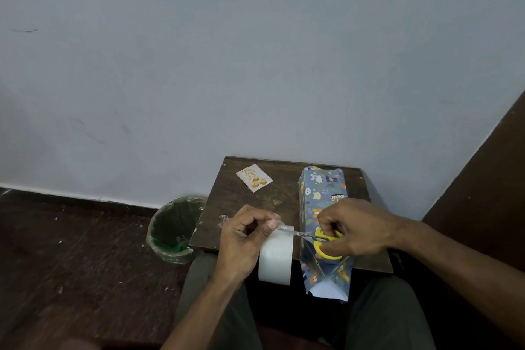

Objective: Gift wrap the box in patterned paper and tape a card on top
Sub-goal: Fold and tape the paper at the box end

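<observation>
The box (pixel 319 196), covered in blue animal-patterned paper, lies lengthwise on the right side of the small dark wooden table (pixel 250 207); its near paper end hangs open past the table edge. My left hand (pixel 244 239) pinches a strip of clear tape pulled from the wide tape roll (pixel 276 258), which hangs below the hand. My right hand (pixel 352 229) holds yellow-handled scissors (pixel 326 243) over the box, with the blades at the tape strip. A small white card (pixel 254 177) with gold balloons lies at the table's far left.
A green-lined waste bin (pixel 173 231) stands on the dark floor left of the table. A pale wall rises right behind the table. A dark wooden panel (pixel 483 179) stands at the right. My knees sit under the table's near edge.
</observation>
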